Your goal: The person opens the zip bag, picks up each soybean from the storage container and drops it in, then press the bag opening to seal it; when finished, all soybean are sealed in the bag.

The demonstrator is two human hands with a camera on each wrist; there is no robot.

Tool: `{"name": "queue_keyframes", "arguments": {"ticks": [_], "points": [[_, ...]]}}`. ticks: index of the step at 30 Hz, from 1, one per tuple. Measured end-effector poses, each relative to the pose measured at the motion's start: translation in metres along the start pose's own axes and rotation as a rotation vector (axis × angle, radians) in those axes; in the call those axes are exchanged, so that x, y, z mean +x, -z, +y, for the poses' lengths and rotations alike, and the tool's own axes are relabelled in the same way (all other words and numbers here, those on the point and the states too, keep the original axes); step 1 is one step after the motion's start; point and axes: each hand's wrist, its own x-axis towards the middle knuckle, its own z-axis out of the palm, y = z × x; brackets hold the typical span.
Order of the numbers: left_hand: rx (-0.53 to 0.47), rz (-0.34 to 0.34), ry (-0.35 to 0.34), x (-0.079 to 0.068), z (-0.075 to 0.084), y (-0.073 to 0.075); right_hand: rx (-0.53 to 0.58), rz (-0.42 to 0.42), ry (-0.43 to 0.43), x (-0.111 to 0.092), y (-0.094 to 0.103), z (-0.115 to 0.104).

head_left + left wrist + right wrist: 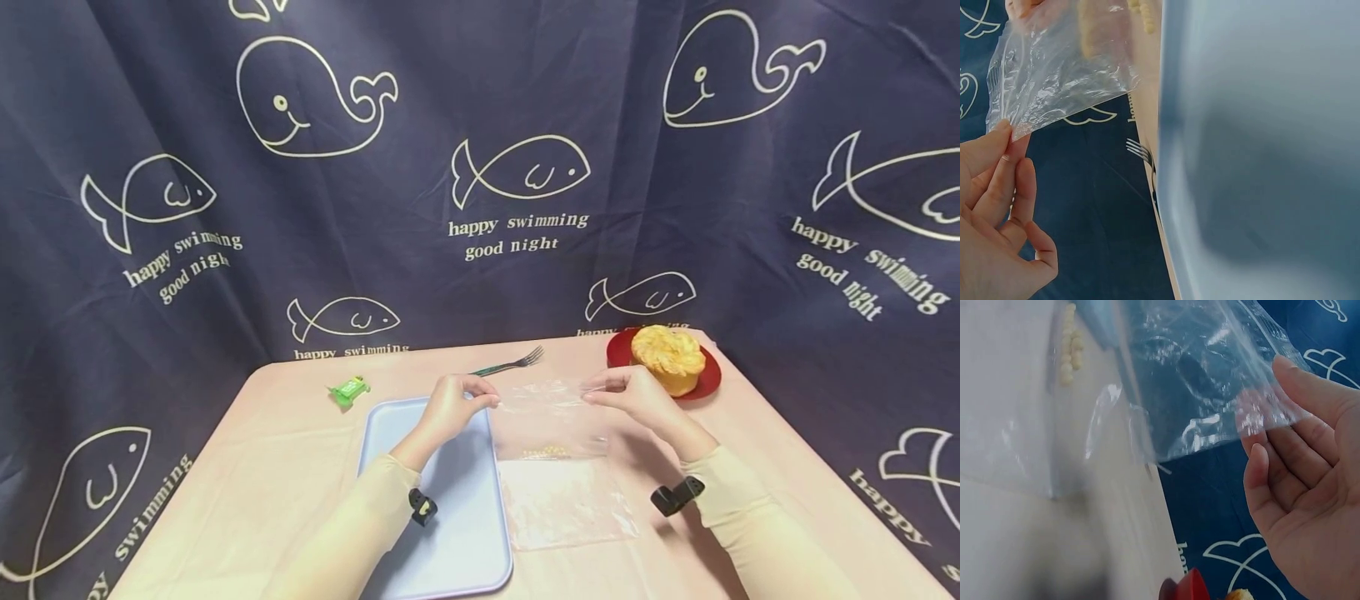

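Observation:
A clear zip bag [543,408] hangs spread between my two hands over the table. My left hand [455,404] pinches its upper left corner between thumb and fingertips, as the left wrist view shows closely. At the opposite upper corner, my right hand [637,400] holds the film between thumb and index finger, the other fingers loosely bent. Pale yellow beads [1071,347] in a row show at the lower part of the bag. Below them, clear plastic film [566,504] lies on the table; whether it belongs to the same bag I cannot tell.
A light blue tray [442,533] lies under my left forearm. Behind it is a fork [517,364] with a dark green handle. A green wrapped packet [349,390] lies at the left. At the back right, a red plate [708,385] bears a round bread [670,358].

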Motion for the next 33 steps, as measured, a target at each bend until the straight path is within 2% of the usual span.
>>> {"name": "queue_keyframes", "arguments": {"ticks": [6, 13, 18, 21, 25, 29, 33], "points": [[-0.017, -0.006, -0.002, -0.001, 0.002, -0.001, 0.005, 0.000, 0.009, 0.003, -0.007, -0.007], [-0.021, -0.007, 0.010, -0.001, 0.002, -0.001, -0.036, 0.029, 0.027, -0.007, -0.007, -0.037], [-0.006, -0.021, 0.000, -0.002, -0.001, 0.002, -0.071, 0.038, 0.012, -0.002, -0.007, -0.019], [0.030, -0.044, -0.039, 0.001, 0.002, 0.004, -0.073, 0.023, 0.020, 0.002, -0.008, -0.009], [0.101, -0.119, -0.113, 0.018, 0.028, -0.001, -0.057, 0.025, 0.034, 0.003, -0.007, -0.009], [0.233, -0.232, -0.196, 0.040, 0.059, -0.021, -0.041, 0.025, 0.060, 0.003, -0.008, -0.012], [0.321, -0.293, -0.241, 0.052, 0.076, -0.041, -0.027, 0.011, 0.094, 0.002, -0.011, -0.013]]}}
